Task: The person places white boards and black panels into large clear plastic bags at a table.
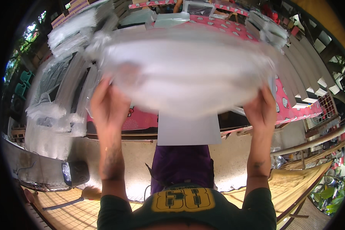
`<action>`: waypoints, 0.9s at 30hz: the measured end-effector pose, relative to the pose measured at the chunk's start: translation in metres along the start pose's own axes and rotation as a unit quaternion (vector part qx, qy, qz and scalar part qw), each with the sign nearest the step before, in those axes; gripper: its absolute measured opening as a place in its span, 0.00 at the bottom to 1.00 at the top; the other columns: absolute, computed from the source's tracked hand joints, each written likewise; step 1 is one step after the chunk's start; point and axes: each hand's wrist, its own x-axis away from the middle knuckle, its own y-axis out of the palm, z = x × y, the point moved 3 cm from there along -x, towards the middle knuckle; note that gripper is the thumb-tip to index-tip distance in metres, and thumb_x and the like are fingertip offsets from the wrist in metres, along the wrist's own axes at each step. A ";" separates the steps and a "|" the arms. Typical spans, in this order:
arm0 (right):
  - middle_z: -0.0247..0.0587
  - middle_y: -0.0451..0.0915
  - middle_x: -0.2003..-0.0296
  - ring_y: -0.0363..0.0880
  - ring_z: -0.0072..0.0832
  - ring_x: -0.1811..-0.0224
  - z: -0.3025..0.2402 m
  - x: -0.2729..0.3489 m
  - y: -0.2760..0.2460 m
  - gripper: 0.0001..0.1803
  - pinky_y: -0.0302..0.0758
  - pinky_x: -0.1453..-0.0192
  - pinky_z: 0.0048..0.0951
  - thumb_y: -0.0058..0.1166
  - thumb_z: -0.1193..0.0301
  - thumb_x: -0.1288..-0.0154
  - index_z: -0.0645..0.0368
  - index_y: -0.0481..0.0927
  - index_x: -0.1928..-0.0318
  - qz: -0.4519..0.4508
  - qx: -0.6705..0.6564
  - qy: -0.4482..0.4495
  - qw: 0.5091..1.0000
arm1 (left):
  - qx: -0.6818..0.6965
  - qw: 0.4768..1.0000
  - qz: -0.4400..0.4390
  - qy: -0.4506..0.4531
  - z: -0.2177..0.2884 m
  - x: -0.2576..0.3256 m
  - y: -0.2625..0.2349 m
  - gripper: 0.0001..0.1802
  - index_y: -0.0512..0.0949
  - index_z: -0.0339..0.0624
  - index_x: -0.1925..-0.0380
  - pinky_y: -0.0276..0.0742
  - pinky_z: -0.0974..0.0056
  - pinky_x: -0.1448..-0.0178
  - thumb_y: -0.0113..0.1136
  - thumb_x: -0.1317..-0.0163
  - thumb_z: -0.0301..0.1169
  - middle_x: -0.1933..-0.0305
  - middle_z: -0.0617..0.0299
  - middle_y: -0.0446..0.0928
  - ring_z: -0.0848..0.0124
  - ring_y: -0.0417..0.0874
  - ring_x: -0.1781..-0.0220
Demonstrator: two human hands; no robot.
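Note:
Both my hands hold up a wide, blurred clear plastic bag [188,73] with something white inside it, above the table. My left hand [109,103] grips its left lower edge and my right hand [262,109] grips its right lower edge. A white sheet [188,129] lies flat below the bag at the table's near edge. The bag hides most of the table's middle.
A pink patterned tablecloth [287,103] covers the table. Stacks of clear plastic packets lie at the left [71,82], at the back left [71,28] and at the right [295,73]. More packets [274,30] sit at the back right. A dark gadget [74,172] lies on a mat at the lower left.

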 end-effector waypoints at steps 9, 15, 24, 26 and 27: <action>0.26 0.78 0.57 0.70 0.23 0.50 0.148 0.038 -0.157 0.17 0.63 0.42 0.34 0.52 0.59 0.33 0.51 0.76 0.48 0.228 -0.018 0.182 0.956 | -0.042 0.957 0.205 -0.202 -0.106 0.025 -0.215 0.13 0.74 0.45 0.50 0.76 0.61 0.55 0.53 0.34 0.31 0.63 0.64 0.75 0.68 0.79 0.57; 0.33 0.73 0.55 0.68 0.24 0.52 0.150 0.039 -0.121 0.14 0.65 0.47 0.28 0.50 0.66 0.32 0.59 0.77 0.51 0.225 0.224 0.139 0.938 | -0.641 0.768 -0.011 0.013 -0.092 0.010 -0.179 0.16 0.74 0.38 0.51 0.72 0.66 0.55 0.55 0.33 0.37 0.58 0.63 0.76 0.73 0.75 0.59; 0.23 0.67 0.75 0.62 0.11 0.75 0.057 0.026 -0.112 0.19 0.66 0.74 0.18 0.44 0.54 0.28 0.52 0.72 0.71 0.335 0.247 -0.185 0.890 | -0.442 0.895 0.012 -0.055 -0.159 -0.059 -0.042 0.23 0.71 0.33 0.46 0.67 0.66 0.47 0.52 0.31 0.41 0.57 0.62 0.75 0.75 0.71 0.56; 0.24 0.69 0.76 0.67 0.14 0.78 0.019 0.026 -0.136 0.18 0.66 0.81 0.20 0.45 0.51 0.29 0.51 0.72 0.68 0.436 0.249 -0.219 0.837 | -0.483 0.849 -0.118 -0.178 -0.192 -0.053 0.009 0.26 0.63 0.36 0.40 0.72 0.65 0.52 0.48 0.29 0.44 0.57 0.58 0.75 0.71 0.76 0.58; 0.25 0.69 0.76 0.68 0.14 0.78 0.002 0.030 -0.156 0.18 0.66 0.81 0.19 0.44 0.52 0.28 0.52 0.72 0.66 0.472 0.232 -0.240 0.815 | -0.458 0.832 -0.182 -0.255 -0.214 -0.051 0.019 0.25 0.62 0.38 0.41 0.79 0.67 0.63 0.47 0.29 0.44 0.58 0.57 0.74 0.70 0.80 0.66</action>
